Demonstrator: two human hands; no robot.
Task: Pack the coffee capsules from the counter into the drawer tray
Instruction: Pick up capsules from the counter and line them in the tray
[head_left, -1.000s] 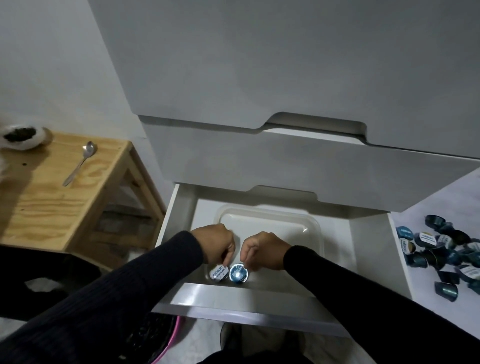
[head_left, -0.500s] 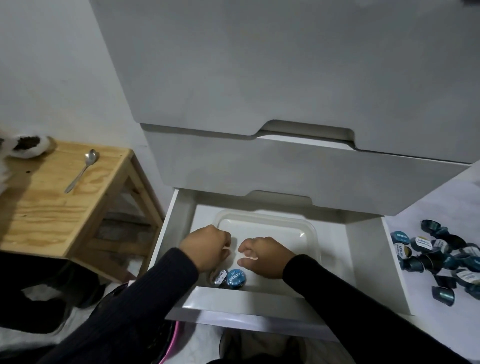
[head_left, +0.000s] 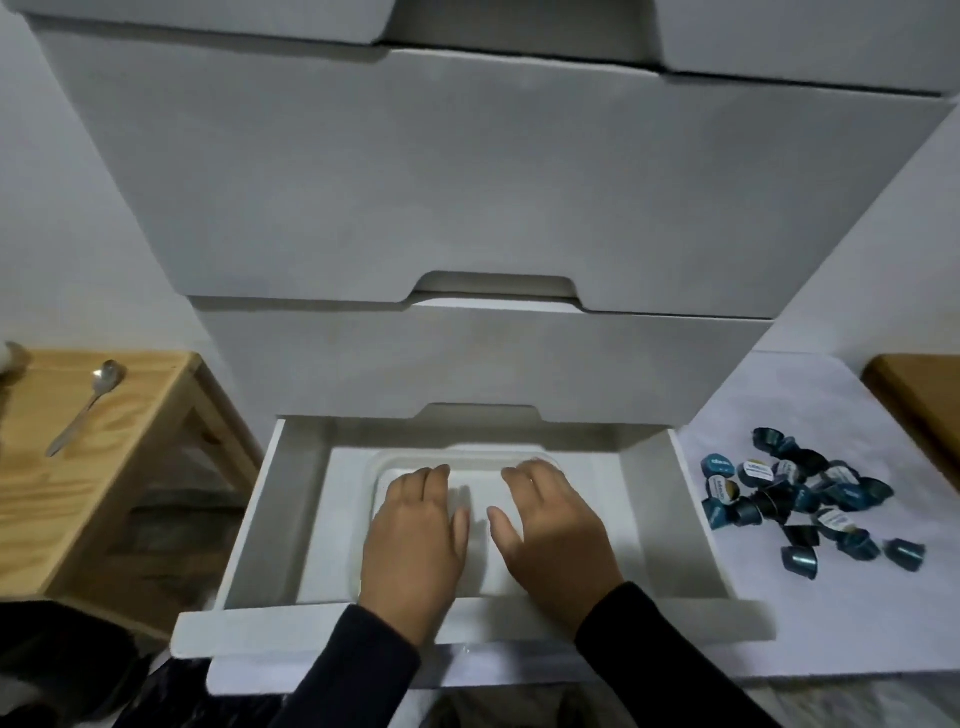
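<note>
We see both hands flat and spread, holding nothing: the left hand (head_left: 413, 540) and the right hand (head_left: 553, 535) lie over the tray (head_left: 382, 462) in the open drawer (head_left: 270, 519). The capsules (head_left: 800, 499) lie well apart, on the tabletop (head_left: 769, 623) at the right.

No readable text anywhere in frame. Only candidates: printed foil lids on a few of the coffee capsules (head_left: 808, 500), piled at mid-right of frame. Lids show white/gold label patches w/ small lettering, e.g. far-left ones of the pile, but too small & blurred to make out any word, brand or no.
</note>
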